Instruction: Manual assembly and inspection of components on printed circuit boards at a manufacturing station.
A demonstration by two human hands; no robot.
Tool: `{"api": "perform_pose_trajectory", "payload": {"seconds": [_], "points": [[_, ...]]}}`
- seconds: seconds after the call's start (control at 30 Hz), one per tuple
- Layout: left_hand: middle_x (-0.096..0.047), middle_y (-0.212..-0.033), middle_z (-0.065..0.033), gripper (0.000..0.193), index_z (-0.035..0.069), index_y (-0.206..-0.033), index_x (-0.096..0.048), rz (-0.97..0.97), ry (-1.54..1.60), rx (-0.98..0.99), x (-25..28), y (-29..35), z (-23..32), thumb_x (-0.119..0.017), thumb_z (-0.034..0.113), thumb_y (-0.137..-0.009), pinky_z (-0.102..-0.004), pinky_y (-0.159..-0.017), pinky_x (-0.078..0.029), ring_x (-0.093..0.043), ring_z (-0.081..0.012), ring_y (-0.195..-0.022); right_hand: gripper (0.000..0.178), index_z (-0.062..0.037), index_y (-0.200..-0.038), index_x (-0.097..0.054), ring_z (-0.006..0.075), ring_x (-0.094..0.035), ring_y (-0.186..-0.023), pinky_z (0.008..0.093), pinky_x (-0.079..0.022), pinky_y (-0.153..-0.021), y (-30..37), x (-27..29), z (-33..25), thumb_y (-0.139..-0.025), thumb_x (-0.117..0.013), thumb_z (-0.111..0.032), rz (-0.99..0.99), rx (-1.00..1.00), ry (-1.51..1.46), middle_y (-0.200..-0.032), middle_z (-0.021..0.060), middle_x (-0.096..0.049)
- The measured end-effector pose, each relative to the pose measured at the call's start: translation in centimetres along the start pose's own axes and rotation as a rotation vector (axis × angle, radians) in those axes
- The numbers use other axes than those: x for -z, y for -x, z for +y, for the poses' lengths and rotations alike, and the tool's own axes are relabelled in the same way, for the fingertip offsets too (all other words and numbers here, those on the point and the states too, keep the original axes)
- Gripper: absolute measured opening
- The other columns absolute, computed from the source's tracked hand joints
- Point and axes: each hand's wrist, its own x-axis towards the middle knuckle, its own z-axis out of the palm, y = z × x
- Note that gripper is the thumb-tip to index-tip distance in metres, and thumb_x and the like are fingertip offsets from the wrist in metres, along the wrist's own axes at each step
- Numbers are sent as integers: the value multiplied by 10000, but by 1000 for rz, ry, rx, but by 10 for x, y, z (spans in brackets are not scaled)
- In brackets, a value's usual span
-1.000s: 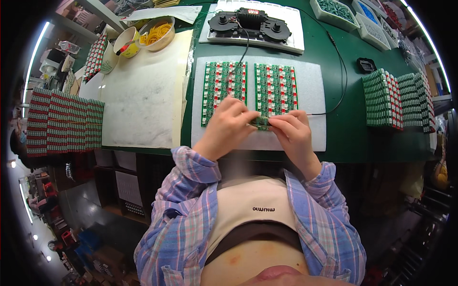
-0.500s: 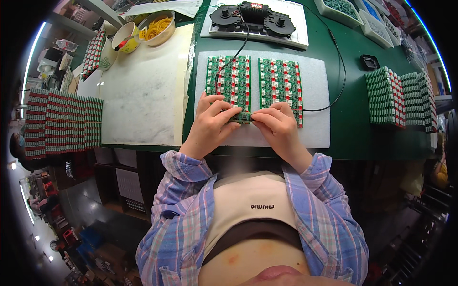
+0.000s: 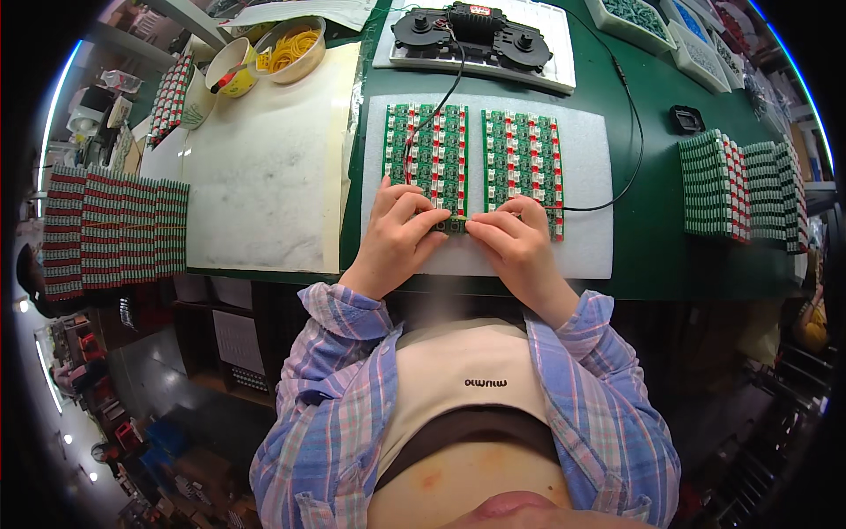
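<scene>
A green circuit board panel (image 3: 427, 145) with rows of white and red connectors lies on a pale foam sheet (image 3: 582, 176). My left hand (image 3: 397, 231) pinches the near edge of this panel, its thumb and index finger pressed together there. From the right, my right hand (image 3: 515, 242) pinches the same short strip of board, fingertips close to the left ones. A small yellowish-green bright spot shows between them. Just to the right lies a second circuit board panel (image 3: 522, 159), partly under my right hand. A thin black cable (image 3: 608, 204) disappears behind my right fingers; whether they hold its end is hidden.
A white tray with a black two-spool device (image 3: 471, 40) stands behind the panels. Stacked boards rise at the left (image 3: 115, 231) and right (image 3: 714, 185). A bowl of yellow rubber bands (image 3: 295, 53) sits at the back left, parts bins (image 3: 630, 25) at the back right.
The short strip between my fingertips now lies flatter, its round parts facing up, and the bright spot shows on it. Both hands keep their places; the whole view has shifted slightly.
</scene>
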Motion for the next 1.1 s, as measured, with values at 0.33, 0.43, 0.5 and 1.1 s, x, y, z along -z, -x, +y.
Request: {"api": "perform_pose_trajectory", "payload": {"seconds": [0.33,0.43,0.5,1.1], "points": [[-643,-1168,-36,313,95,-1074,-732,-5,36,-17,-3,-3,-4,-793,99,-768,-565,-1234,-250,-510,-313,-1293,261,-150,-1093,-752,238,-551,-1168,518,-351,-1135,7,0,-9,-833,-769,-137,-45,43,175,-1133,-22,-696],[-642,-1225,-43,331,96,-1104,-721,-18,51,-3,-3,-2,-4,-779,94,-778,-571,-1238,-237,-490,-325,-1354,256,-173,-1095,-737,229,-536,-1183,541,-319,-1158,5,-2,-12,-840,-759,-169,-38,55,228,-1103,-29,-669],[-642,-1232,-45,337,95,-1113,-716,-24,58,-8,-2,-2,-5,-777,94,-781,-571,-1239,-233,-491,-321,-1359,266,-178,-1104,-737,231,-530,-1193,555,-307,-1166,6,-4,-9,-840,-759,-166,-41,49,205,-1112,-30,-666],[-636,-1331,-64,374,57,-1198,-670,-39,41,-65,-6,-1,-2,-739,100,-833,-554,-1238,-226,-504,-302,-1398,298,-153,-1105,-744,257,-548,-1194,615,-223,-1226,5,-1,-4,-810,-768,-118,-43,-52,109,-1098,-26,-711]]}}
